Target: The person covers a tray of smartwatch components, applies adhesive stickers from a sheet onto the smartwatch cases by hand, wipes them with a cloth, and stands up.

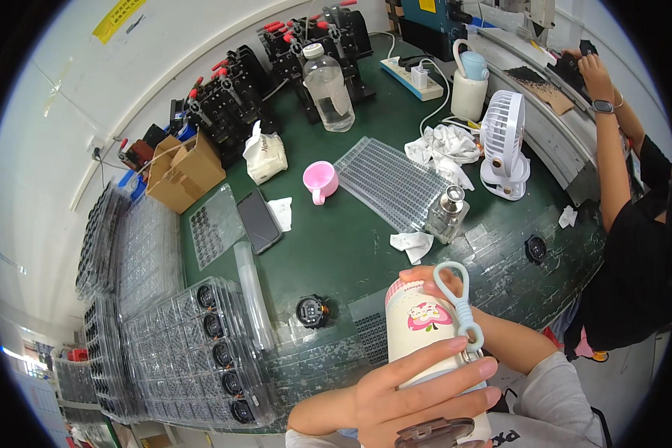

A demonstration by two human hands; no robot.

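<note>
Nearest item: white cylindrical flask with pink peach print and pale blue looped strap [433,328], held upright above the near edge of the green desk [351,246]. My left hand [403,399] wrapped it from the front, fingers [455,373] curled across its body. My right hand [425,280] gripped it from behind, mostly hidden, fingertips showing at the upper edge. Brown lid [434,433] lay below my left hand. Beyond: small black round part [312,310], square glass bottle [448,215], pink plastic cup [321,179], white desk fan [504,145].
</note>
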